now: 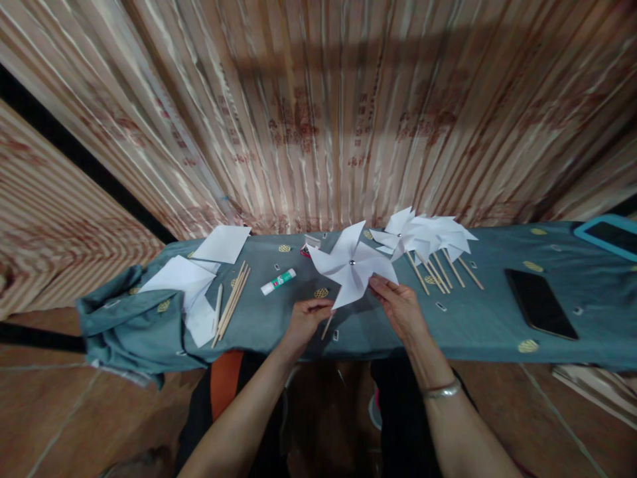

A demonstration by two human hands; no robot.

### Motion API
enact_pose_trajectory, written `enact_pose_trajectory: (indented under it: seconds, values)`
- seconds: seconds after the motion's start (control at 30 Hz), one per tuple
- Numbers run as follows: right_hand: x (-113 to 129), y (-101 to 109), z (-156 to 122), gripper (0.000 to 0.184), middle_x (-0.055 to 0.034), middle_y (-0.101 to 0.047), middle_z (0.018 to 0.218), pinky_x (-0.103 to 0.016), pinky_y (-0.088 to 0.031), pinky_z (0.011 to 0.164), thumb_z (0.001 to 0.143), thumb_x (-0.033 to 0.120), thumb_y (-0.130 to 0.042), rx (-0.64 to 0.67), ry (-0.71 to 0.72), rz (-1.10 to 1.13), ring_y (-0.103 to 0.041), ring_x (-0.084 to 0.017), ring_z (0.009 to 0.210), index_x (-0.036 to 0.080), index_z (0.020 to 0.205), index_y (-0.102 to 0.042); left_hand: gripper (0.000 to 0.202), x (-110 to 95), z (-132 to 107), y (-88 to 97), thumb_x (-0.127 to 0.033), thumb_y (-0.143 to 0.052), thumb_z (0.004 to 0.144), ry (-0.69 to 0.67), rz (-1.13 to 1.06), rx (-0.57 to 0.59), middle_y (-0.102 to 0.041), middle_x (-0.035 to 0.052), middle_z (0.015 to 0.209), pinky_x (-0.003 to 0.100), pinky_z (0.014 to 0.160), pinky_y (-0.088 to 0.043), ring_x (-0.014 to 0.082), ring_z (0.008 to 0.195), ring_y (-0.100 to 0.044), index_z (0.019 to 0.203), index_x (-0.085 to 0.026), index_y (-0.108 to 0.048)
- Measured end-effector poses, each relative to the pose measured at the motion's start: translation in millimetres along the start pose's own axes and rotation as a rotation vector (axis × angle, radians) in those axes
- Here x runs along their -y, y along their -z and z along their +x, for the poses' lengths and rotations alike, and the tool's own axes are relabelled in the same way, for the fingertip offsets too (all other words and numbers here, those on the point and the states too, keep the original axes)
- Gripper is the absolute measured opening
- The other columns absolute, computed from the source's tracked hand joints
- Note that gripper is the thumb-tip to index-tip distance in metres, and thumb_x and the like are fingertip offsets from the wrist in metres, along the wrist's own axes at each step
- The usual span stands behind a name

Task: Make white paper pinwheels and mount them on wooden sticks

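A white paper pinwheel [343, 271] with a shiny round pin at its centre is held above the table, facing me. My right hand [401, 307], wearing a silver bracelet at the wrist, pinches its right blade between thumb and fingers. At its lower tip, the fingers of my left hand [307, 322] are closed on the paper edge. A wooden stick [327, 327] shows below the pinwheel, its upper part hidden behind the paper. Just behind the left blade sits a small red-edged box [306, 251], partly covered. Left of it lies a green and white glue stick [279, 281].
Several pinwheels on sticks [430, 236] lie overlapping at the back right. On the left are white paper sheets [182, 282], a white pencil-like stick [217, 307] and several wooden sticks [233, 302]. A black phone [541, 303] and a blue-framed tablet [612, 236] lie on the right.
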State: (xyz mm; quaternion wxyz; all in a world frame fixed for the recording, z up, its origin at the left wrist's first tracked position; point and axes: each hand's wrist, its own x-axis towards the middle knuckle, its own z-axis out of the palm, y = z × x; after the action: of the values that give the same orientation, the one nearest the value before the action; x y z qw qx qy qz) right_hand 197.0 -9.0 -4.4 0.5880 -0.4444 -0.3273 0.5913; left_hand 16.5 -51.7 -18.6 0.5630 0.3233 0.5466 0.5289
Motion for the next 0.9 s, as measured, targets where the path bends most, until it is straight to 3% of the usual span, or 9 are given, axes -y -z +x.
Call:
enact_pose_trajectory:
  seconds: [0.2,0.33,0.5,0.57,0.67,0.77,0.9]
  values:
    - [-1,0,0,0.029,-0.0029,-0.074,0.078,-0.037,-0.051,0.082,0.053,0.045,-0.086,0.044,0.034,-0.063,-0.066,-0.02,0.081,0.022,0.065,-0.073,0.027,0,0,-1.7,-0.033,-0.087,0.043,-0.006,0.016,0.018,-0.072,0.0045,0.064,0.03,0.067,-0.05,0.0168,0.061,-0.063,0.062,-0.018,-0.077]
    - [-1,-2,-1,0.034,-0.0028,-0.074,0.078,-0.035,-0.051,0.077,0.054,0.05,-0.085,0.049,0.028,-0.053,-0.064,-0.02,0.078,0.023,0.072,-0.074,0.023,0,-1,-1.1,-0.03,-0.086,0.045,-0.019,0.028,0.024,-0.073,0.0045,0.065,0.03,0.067,-0.051,0.0174,0.062,-0.063,0.063,-0.019,-0.077]
    - [3,3,-4,0.038,-0.0037,-0.075,0.079,-0.033,-0.05,0.074,0.052,0.055,-0.086,0.067,-0.039,-0.039,-0.065,-0.019,0.077,0.023,0.07,-0.075,0.024,-3,0,3.0,-0.03,-0.086,0.046,-0.024,0.02,-0.008,-0.074,0.0047,0.068,0.03,0.072,-0.051,0.0175,0.065,-0.064,0.065,-0.019,-0.077]
    - [5,9,-2,0.039,-0.0057,-0.075,0.077,-0.034,-0.049,0.072,0.055,0.058,-0.083,0.026,-0.033,-0.061,-0.065,-0.02,0.075,0.021,0.065,-0.074,0.025,-6,1,5.2,-0.03,-0.086,0.044,-0.028,0.008,-0.022,-0.074,0.0044,0.068,0.03,0.073,-0.05,0.0172,0.065,-0.064,0.064,-0.019,-0.077]
    - [9,22,4,0.04,-0.005,-0.073,0.073,-0.034,-0.048,0.073,0.058,0.06,-0.08,-0.165,0.09,-0.095,-0.064,-0.02,0.073,0.021,0.061,-0.072,0.023,-9,1,7.9,-0.029,-0.085,0.043,-0.02,0.009,-0.017,-0.073,0.0036,0.065,0.028,0.068,-0.049,0.0162,0.062,-0.062,0.062,-0.02,-0.077]
    - [14,34,11,0.036,-0.0029,-0.074,0.081,-0.034,-0.047,0.081,0.061,0.056,-0.08,-0.263,0.232,-0.162,-0.065,-0.02,0.082,0.023,0.072,-0.074,0.019,-8,-1,10.1,-0.027,-0.081,0.043,0.019,0.053,0.028,-0.072,0.0022,0.061,0.026,0.062,-0.046,0.014,0.057,-0.059,0.061,-0.02,-0.077]
    - [22,39,14,0.042,-0.003,-0.075,0.099,-0.034,-0.047,0.089,0.061,0.053,-0.081,-0.066,0.199,-0.231,-0.065,-0.021,0.097,0.026,0.092,-0.075,0.014,-4,-3,13.1,-0.026,-0.078,0.046,0.033,0.165,0.112,-0.07,0.0013,0.058,0.024,0.058,-0.043,0.0126,0.053,-0.056,0.058,-0.02,-0.076]
